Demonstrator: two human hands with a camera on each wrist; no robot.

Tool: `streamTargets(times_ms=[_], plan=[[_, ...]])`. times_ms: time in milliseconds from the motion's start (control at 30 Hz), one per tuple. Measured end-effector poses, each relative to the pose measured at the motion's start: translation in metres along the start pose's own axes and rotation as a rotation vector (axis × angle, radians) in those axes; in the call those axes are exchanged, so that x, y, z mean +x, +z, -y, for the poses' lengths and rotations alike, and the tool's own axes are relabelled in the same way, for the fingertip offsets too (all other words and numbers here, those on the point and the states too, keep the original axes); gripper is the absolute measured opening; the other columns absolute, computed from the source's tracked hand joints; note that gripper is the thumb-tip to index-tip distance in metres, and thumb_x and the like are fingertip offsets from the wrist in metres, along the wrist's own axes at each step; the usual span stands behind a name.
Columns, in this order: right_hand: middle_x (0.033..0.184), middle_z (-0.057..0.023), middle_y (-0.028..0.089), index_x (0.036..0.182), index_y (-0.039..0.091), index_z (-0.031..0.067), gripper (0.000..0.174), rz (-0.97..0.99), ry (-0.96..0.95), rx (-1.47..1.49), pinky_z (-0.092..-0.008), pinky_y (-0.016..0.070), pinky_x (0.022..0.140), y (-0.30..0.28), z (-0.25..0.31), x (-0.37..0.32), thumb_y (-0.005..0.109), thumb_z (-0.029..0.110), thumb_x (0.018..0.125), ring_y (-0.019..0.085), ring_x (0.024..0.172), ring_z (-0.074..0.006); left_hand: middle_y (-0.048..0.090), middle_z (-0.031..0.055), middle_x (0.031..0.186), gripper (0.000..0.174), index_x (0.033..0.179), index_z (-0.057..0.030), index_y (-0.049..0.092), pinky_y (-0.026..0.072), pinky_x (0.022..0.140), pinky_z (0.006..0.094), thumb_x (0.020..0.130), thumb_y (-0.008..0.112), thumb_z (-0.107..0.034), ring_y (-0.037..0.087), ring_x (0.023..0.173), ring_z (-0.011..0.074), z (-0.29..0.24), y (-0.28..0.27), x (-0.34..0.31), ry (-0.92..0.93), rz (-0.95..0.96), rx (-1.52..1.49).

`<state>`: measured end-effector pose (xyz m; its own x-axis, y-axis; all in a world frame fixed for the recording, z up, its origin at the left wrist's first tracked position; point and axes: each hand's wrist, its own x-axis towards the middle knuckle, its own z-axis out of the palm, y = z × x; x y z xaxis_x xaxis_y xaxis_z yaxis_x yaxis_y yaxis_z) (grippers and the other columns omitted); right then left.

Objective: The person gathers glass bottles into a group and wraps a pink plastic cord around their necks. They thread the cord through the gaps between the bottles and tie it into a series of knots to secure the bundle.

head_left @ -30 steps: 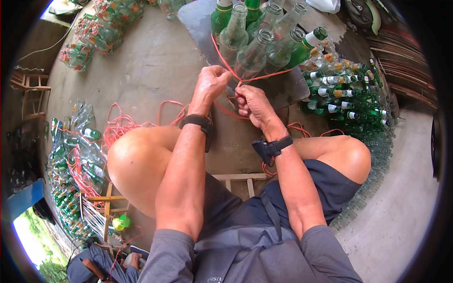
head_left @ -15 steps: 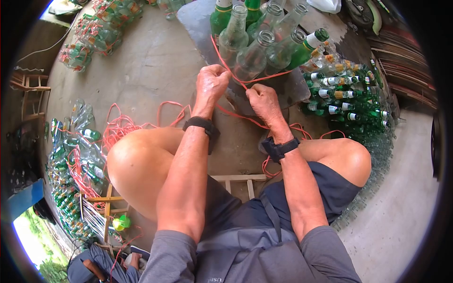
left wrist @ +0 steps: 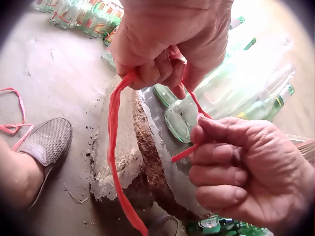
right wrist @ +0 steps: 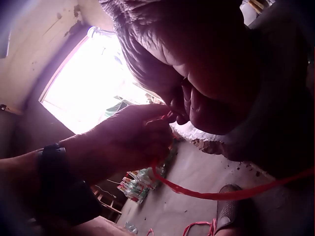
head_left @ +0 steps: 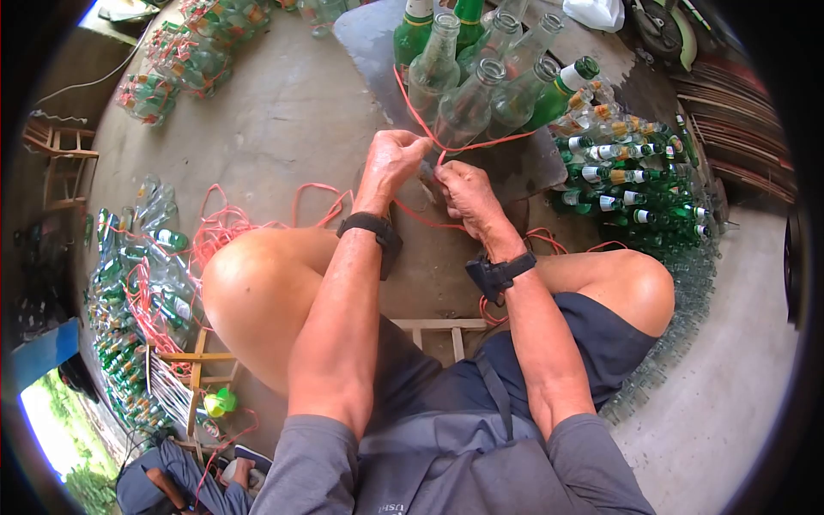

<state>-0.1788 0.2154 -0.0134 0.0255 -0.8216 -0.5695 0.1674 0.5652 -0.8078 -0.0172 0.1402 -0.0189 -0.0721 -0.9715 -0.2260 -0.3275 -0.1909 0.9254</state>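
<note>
Several clear and green bottles (head_left: 465, 107) stand grouped on a grey slab (head_left: 360, 43), with red cord (head_left: 481, 141) looped round their near side. The left hand (head_left: 390, 167), at the near left of the loop, grips the cord; in the left wrist view a long strand (left wrist: 114, 132) hangs from its curled fingers. Close by on the right, the right hand (head_left: 470, 196) pinches the cord between thumb and forefinger, a short end (left wrist: 183, 154) sticking out past its fingers. The hands are near each other at the cord's crossing. Shadow darkens the right wrist view.
Bottles (head_left: 635, 184) are massed on the right, more (head_left: 137, 283) on the left beside tangled red cord (head_left: 225, 225). Tied bundles (head_left: 184, 64) lie at the back left. A wooden frame (head_left: 438, 325) is between the legs, and another person's leg (head_left: 163, 481) shows at the lower left.
The right hand moved away rightward, pulling the cord, then came back toward the left hand. The left hand keeps its grip. The head view has shifted slightly.
</note>
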Motion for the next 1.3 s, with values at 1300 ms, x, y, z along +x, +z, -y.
streamTargets(times_ms=[1300], plan=[[0.092,0.0021,0.072,0.104,0.073,0.0127,0.012,-0.202,-0.011,0.659,-0.0246,0.0389,0.057,0.034,-0.014,0.025,0.078,0.021,0.096,0.062,0.074,-0.0084,0.058,0.0001,0.068,0.030,0.085,-0.0017,0.075,0.0281,0.046,0.0309,0.098,0.065,-0.027,0.038,0.051,0.0092,-0.028,0.005,-0.037,-0.451,0.077,-0.200]])
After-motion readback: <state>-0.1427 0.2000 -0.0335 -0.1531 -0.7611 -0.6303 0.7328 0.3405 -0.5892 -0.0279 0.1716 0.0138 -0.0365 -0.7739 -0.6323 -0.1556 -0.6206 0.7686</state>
